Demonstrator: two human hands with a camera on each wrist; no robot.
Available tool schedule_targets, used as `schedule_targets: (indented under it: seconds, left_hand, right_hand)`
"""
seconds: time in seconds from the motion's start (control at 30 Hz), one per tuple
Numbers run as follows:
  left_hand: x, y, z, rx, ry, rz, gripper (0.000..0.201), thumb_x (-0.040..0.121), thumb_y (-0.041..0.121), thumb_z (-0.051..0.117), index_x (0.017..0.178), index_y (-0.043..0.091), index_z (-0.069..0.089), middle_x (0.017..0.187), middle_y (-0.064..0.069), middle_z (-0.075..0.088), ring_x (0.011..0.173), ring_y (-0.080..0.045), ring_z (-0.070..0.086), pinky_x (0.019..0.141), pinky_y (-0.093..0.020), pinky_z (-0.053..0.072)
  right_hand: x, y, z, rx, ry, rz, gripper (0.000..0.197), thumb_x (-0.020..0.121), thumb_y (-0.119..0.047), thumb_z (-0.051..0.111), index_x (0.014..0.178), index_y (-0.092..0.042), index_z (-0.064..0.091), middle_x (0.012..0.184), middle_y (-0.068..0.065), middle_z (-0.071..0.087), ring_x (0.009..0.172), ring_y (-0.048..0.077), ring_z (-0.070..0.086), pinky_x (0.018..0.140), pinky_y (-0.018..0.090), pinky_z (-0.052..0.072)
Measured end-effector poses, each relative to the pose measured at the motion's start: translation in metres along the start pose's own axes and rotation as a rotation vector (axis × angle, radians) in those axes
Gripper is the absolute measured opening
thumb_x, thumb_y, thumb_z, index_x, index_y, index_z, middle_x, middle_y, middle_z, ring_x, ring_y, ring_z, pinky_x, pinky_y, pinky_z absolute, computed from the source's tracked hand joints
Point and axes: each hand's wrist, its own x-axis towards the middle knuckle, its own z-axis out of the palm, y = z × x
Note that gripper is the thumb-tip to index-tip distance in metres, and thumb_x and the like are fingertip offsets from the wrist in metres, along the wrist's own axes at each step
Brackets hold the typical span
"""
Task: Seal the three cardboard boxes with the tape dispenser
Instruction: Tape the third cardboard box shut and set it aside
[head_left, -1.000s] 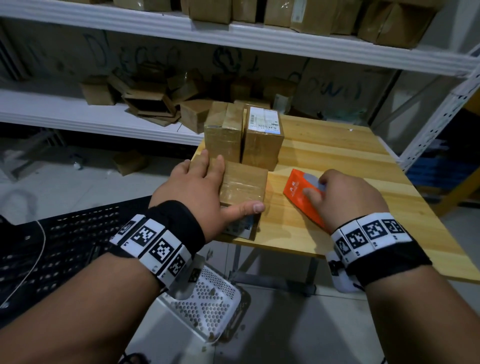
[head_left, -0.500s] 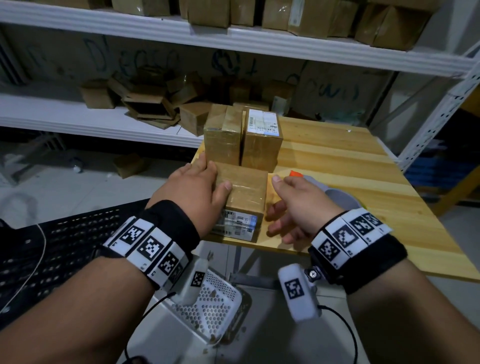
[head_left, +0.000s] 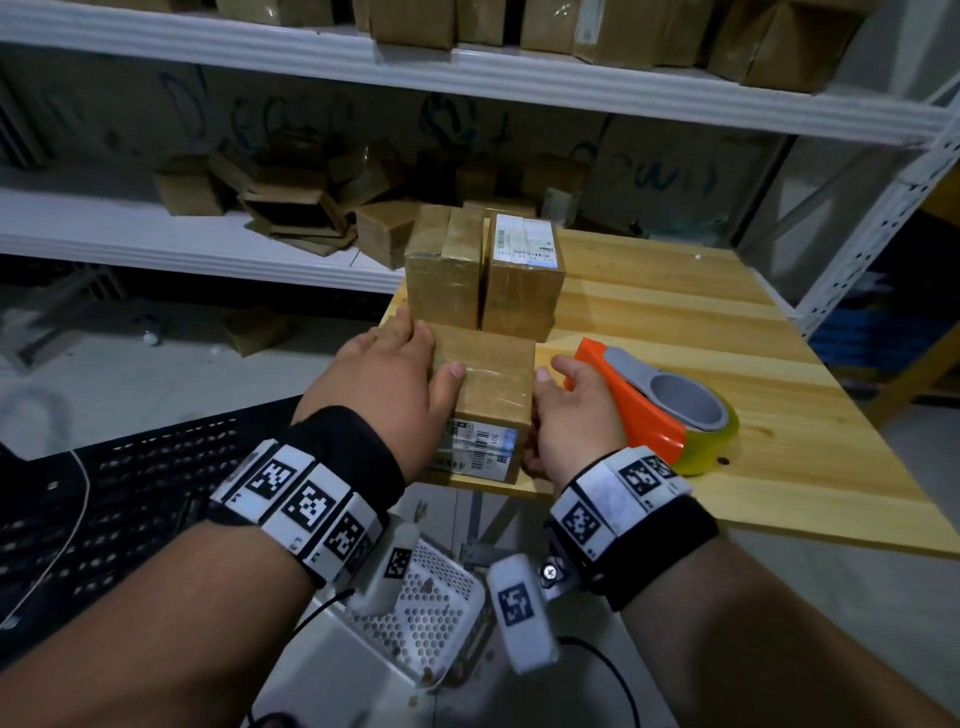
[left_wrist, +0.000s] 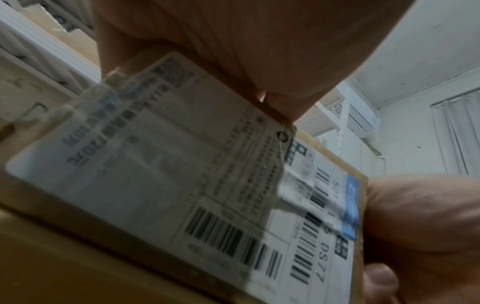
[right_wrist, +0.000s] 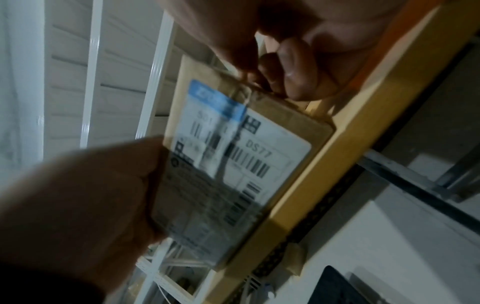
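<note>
Three brown cardboard boxes stand on the wooden table (head_left: 727, 332). Two back boxes, one plain (head_left: 444, 260) and one with a white label on top (head_left: 522, 280), sit side by side. The near box (head_left: 485, 379) is at the table's front-left corner, its shipping label (left_wrist: 182, 174) facing me. My left hand (head_left: 400, 364) grips its left side with the thumb on top. My right hand (head_left: 566, 410) holds its right side, fingers curled at the edge (right_wrist: 293, 82). The orange tape dispenser (head_left: 649, 395) lies on the table just right of my right hand, untouched.
A white perforated basket (head_left: 431, 597) sits on the floor under the table's front edge. A black crate (head_left: 130, 509) is at the left. Shelves behind hold loose cardboard boxes (head_left: 291, 208). A metal shelf post (head_left: 883, 208) rises at the right.
My right hand has let go of the tape dispenser, which now lies on the table, and has moved left onto the near box. My left hand stays on the box.
</note>
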Motion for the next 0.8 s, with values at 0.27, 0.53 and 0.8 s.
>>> schedule_targets:
  seconds: [0.27,0.53,0.8]
  left_hand:
    - [-0.003,-0.001,-0.004,-0.097,0.025,-0.034,0.063,0.100,0.058,0.036,0.151,0.021,0.039,0.168,-0.004,0.019,0.148,-0.030,0.030,0.117,-0.040,0.028]
    - [-0.004,-0.003,-0.017,-0.946,0.073,-0.328,0.056,0.097,0.067,0.040,0.118,0.021,0.065,0.116,0.003,0.067,0.119,-0.025,0.058,0.093,-0.035,0.042]
    - [0.006,-0.008,0.013,-1.232,0.050,-0.222,0.038,0.092,0.046,0.069,0.117,0.018,0.069,0.101,-0.003,0.078,0.086,-0.016,0.076,0.082,-0.037,0.061]
  right_hand:
    - [-0.009,-0.011,-0.009,-0.090,0.036,-0.060,0.045,0.100,-0.044,0.053,0.140,-0.025,0.055,0.130,0.013,0.068,0.106,0.034,0.069,0.094,0.048,0.056]
    - [-0.024,-0.036,-0.006,-0.018,-0.125,-0.080,0.124,0.057,-0.107,0.034,0.134,-0.014,0.064,0.130,0.019,0.070,0.122,0.043,0.065,0.109,0.060,0.048]
    - [-0.036,-0.025,0.007,-0.014,-0.090,-0.158,0.111,0.054,-0.088,0.076,0.140,-0.019,0.060,0.133,-0.003,0.071,0.123,0.019,0.067,0.108,0.047,0.053]
